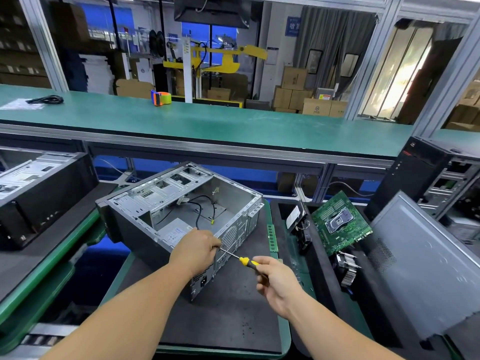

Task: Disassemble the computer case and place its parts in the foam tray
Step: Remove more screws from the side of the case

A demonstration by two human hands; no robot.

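One computer case (181, 219) is lying open-side-up at the centre of the frame, on a dark mat (228, 307), its bare grey sheet-metal walls boxy and stamped with slots. Black cables (205, 206) are looping across its floor, and a silver power supply (174, 233) is sitting in the near corner, with a perforated grille on the rear panel. The left hand (194, 252) is resting on that rear edge, fingers curled and pinching the thin steel shaft of a screwdriver (240, 259) near its tip. The right hand (275, 281) is gripping the yellow-and-black handle, just lower right of centre. To the right, the black foam tray (319, 258) is holding a green motherboard (340, 224) leaning up, a hard drive (294, 216) standing on edge, and a finned heatsink (348, 268). A grey side panel (415, 268) is leaning at the far right, overlapping the tray. Another tower (426, 175) is standing at the upper right, and a black case (44, 190) is lying at the left. On the green shelf (207, 120) above, a tape dispenser (161, 98) is sitting.
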